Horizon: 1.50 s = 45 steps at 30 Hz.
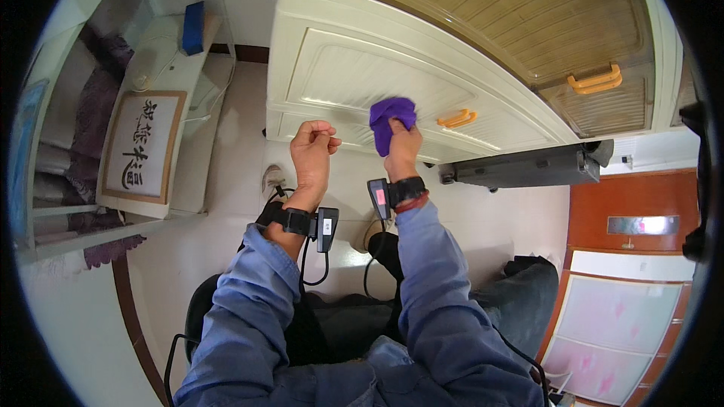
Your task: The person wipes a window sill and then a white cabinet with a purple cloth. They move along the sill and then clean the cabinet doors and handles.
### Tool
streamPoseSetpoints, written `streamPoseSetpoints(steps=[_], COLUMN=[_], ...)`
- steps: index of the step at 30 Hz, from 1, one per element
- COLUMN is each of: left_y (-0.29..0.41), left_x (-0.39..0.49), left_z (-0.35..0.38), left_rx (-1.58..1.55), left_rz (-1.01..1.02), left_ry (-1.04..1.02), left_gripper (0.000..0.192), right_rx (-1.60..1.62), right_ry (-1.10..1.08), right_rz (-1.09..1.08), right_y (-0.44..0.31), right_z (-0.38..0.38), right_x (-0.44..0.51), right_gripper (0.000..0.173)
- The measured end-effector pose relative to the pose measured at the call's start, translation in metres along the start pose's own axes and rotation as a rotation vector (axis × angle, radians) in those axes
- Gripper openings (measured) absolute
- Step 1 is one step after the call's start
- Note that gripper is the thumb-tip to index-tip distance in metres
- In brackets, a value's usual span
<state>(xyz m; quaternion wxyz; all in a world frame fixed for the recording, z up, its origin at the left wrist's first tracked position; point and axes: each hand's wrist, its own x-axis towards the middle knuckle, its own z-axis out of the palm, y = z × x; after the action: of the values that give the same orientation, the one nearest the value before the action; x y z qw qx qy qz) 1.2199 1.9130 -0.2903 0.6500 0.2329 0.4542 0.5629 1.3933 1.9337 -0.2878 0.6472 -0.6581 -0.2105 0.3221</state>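
Observation:
My right hand grips a purple cloth, which lies against the lower front of a cream cabinet. Just right of the cloth is the cabinet's orange-yellow handle. My left hand hangs in the air left of the cloth, its fingers curled in with nothing seen in them. Both wrists wear black straps with small cabled boxes. A second orange-yellow handle sits on the brownish upper door.
A framed sheet of calligraphy and a blue box lie on a white shelf unit at the left. A dark case stands beyond the cabinet's right part. Behind it is a reddish-brown door. Dark upholstered seating is at the lower right.

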Motion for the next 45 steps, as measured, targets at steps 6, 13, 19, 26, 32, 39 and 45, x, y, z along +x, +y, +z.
streamPoseSetpoints(steps=[6, 13, 19, 26, 32, 39, 45], left_y=[0.007, 0.007, 0.014, 0.022, 0.022, 0.027, 0.028], left_x=[-0.013, -0.009, -0.001, 0.002, 0.009, 0.013, 0.017], left_z=[-0.007, -0.003, -0.013, -0.014, -0.030, -0.047, -0.055], left_rx=[-0.014, -0.029, -0.028, -0.047, -0.014, -0.047, -0.069], left_rz=[0.002, 0.008, 0.026, -0.002, 0.006, 0.043, 0.086], left_ry=[0.024, 0.028, 0.042, 0.057, 0.106, 0.113, 0.130], left_gripper=[0.013, 0.013, 0.013, 0.014, 0.013, 0.014, 0.013], right_rx=[0.111, -0.230, 0.075, 0.028, -0.068, -0.224, -0.244], right_ry=[-0.161, 0.015, -0.115, -0.104, -0.112, -0.073, -0.192], right_rz=[-0.431, -0.196, -0.266, -0.308, -0.165, -0.579, -0.357], right_y=[-0.089, 0.014, -0.029, -0.062, -0.016, -0.035, -0.022], right_z=[0.029, 0.038, 0.042, 0.069, 0.073, 0.101, 0.117], right_x=[-0.013, 0.017, -0.042, -0.021, -0.037, -0.033, -0.077], right_gripper=[0.018, 0.016, 0.017, 0.016, 0.017, 0.015, 0.018])
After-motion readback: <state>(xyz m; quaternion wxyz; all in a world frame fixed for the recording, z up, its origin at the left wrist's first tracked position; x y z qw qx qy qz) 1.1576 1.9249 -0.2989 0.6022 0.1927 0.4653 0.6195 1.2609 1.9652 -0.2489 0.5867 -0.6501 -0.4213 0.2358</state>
